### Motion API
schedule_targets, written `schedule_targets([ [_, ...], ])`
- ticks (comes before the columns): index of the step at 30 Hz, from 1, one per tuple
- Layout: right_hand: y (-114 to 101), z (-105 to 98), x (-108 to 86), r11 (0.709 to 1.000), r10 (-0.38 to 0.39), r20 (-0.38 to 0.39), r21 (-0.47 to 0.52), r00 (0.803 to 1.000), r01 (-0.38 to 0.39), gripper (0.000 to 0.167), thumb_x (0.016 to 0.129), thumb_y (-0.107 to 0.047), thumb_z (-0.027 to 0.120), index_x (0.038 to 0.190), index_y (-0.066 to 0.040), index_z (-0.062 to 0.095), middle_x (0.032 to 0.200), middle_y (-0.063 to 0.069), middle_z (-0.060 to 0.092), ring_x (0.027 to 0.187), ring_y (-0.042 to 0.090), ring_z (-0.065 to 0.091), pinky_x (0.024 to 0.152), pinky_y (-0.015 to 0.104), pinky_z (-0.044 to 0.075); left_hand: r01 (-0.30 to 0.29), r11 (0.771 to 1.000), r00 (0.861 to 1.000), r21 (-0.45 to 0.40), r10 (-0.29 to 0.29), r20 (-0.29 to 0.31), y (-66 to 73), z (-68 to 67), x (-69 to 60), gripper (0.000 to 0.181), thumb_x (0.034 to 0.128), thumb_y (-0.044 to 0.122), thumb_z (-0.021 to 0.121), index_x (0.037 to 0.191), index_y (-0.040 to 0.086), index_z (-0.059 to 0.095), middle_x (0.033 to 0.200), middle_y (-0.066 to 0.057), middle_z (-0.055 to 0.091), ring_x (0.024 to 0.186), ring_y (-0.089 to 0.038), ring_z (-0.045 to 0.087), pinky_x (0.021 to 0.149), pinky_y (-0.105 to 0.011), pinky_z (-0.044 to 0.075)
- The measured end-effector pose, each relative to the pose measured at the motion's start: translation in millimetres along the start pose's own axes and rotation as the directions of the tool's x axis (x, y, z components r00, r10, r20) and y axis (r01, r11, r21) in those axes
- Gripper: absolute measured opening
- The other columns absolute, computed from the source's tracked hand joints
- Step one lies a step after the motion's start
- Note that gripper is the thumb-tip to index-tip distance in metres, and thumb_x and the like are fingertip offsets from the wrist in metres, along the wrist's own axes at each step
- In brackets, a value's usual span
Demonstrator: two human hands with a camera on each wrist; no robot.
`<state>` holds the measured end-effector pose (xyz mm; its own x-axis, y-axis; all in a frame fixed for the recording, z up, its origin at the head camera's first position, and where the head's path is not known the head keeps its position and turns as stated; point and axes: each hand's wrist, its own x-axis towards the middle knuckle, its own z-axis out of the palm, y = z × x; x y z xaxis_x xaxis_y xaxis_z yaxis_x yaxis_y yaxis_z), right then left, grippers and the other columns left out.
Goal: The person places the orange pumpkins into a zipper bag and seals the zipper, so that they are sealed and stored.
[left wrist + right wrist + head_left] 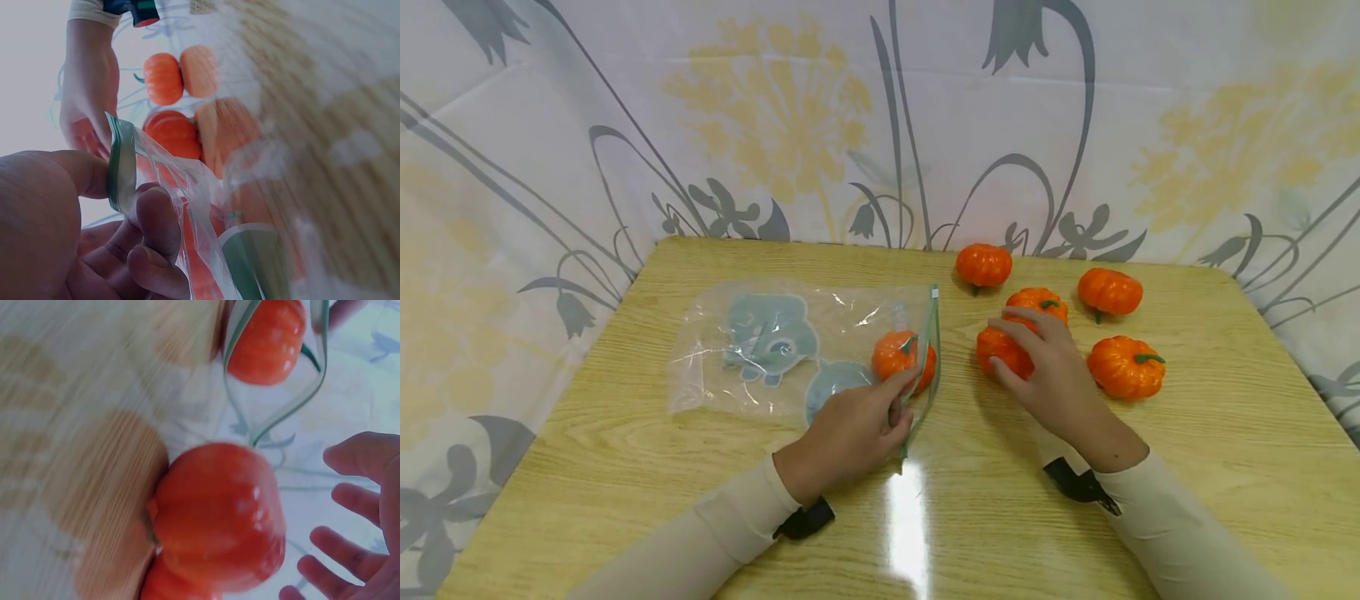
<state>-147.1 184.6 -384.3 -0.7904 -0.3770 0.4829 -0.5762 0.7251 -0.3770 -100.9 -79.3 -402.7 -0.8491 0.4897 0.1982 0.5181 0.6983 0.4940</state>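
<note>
Pinches the green-edged mouth (937,354) of a clear bag (793,342) with the left hand (856,425), just below centre of the head frame. Has one orange pumpkin (891,357) just inside that mouth, near centre. Holds the right hand (1060,383) unclenched, with spread fingers beside a second pumpkin (996,350), right of centre; shows a gap between the two in the right wrist frame. Has four other pumpkins (1126,368) across the head frame's right half, on the wooden table (985,517).

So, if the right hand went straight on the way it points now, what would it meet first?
The right hand would likely meet the orange pumpkin just ahead of its fingers, though the gap is hard to judge.
</note>
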Motion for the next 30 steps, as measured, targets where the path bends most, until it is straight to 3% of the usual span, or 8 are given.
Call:
schedule_targets([
  [4,7.1,-5.1,-1.0,0.999,0.034,-0.012,-0.037,0.999,-0.034,0.052,0.081,-0.004,0.079,0.13,-0.002,0.062,0.132,0.023,0.055,0.121,0.044,0.049,0.097,0.059,0.046,0.0,1.0,1.0,0.006,0.0,-0.001,-0.7,0.3,-0.7,0.047,0.0953,0.021,0.062,0.14,0.011,0.053,0.07,0.014,0.051,0.053,-0.001,0.041,0.048,-0.019,0.036],
  [8,10.0,-9.7,0.6,0.988,0.13,0.006,-0.08,0.992,-0.129,0.056,0.085,-0.013,0.077,0.135,-0.001,0.057,0.126,0.025,0.055,0.115,0.045,0.051,0.091,0.06,0.048,-0.001,1.0,1.0,0.012,0.001,-0.006,-1.4,0.4,-1.0,0.047,0.0949,0.021,0.063,0.14,0.012,0.053,0.07,0.015,0.052,0.053,-0.001,0.042,0.048,-0.02,0.037],
  [13,13.3,-14.7,0.5,0.959,0.259,0.109,-0.146,0.96,-0.242,0.066,0.089,-0.028,0.075,0.144,-0.003,0.048,0.124,0.024,0.054,0.099,0.039,0.055,0.076,0.054,0.052,-0.003,1.0,1.0,0.015,0.003,-0.002,-1.2,0.6,-0.4,0.048,0.0948,0.021,0.064,0.14,0.012,0.053,0.07,0.014,0.053,0.053,-0.002,0.043,0.048,-0.02,0.037],
  [18,16.2,-17.8,-0.1,0.941,0.319,0.219,-0.186,0.922,-0.282,0.076,0.091,-0.045,0.071,0.15,-0.007,0.042,0.134,0.024,0.05,0.085,0.033,0.059,0.067,0.048,0.052,-0.01,1.0,1.0,0.025,0.01,0.004,-1.1,1.6,0.5,0.048,0.0949,0.021,0.063,0.141,0.011,0.053,0.07,0.014,0.052,0.054,-0.001,0.042,0.048,-0.019,0.037],
  [22,16.9,-17.4,0.8,0.932,0.35,0.275,-0.195,0.896,-0.304,0.081,0.092,-0.054,0.065,0.153,-0.009,0.037,0.139,0.026,0.048,0.102,0.042,0.061,0.079,0.058,0.053,-0.007,1.0,1.0,0.029,0.007,0.002,-0.6,1.3,0.9,0.048,0.0949,0.021,0.063,0.141,0.012,0.053,0.071,0.015,0.052,0.054,-0.002,0.043,0.049,-0.02,0.037],
  [26,17.2,-15.9,0.0,0.923,0.377,0.31,-0.207,0.873,-0.325,0.081,0.094,-0.053,0.063,0.154,-0.006,0.035,0.14,0.028,0.048,0.11,0.047,0.059,0.085,0.062,0.051,0.003,1.0,1.0,0.013,-0.004,0.024,-0.4,1.2,-0.3,0.048,0.0954,0.022,0.062,0.141,0.012,0.053,0.071,0.015,0.052,0.054,-0.001,0.043,0.049,-0.02,0.037],
  [30,17.8,-14.2,0.1,0.921,0.378,0.294,-0.21,0.878,-0.327,0.077,0.096,-0.049,0.062,0.151,-0.001,0.038,0.137,0.028,0.049,0.116,0.047,0.057,0.09,0.064,0.049,0.007,1.0,1.0,0.013,-0.007,0.022,-0.6,1.2,-0.7,0.048,0.0954,0.022,0.063,0.141,0.011,0.053,0.071,0.015,0.053,0.053,-0.001,0.043,0.049,-0.02,0.037],
])
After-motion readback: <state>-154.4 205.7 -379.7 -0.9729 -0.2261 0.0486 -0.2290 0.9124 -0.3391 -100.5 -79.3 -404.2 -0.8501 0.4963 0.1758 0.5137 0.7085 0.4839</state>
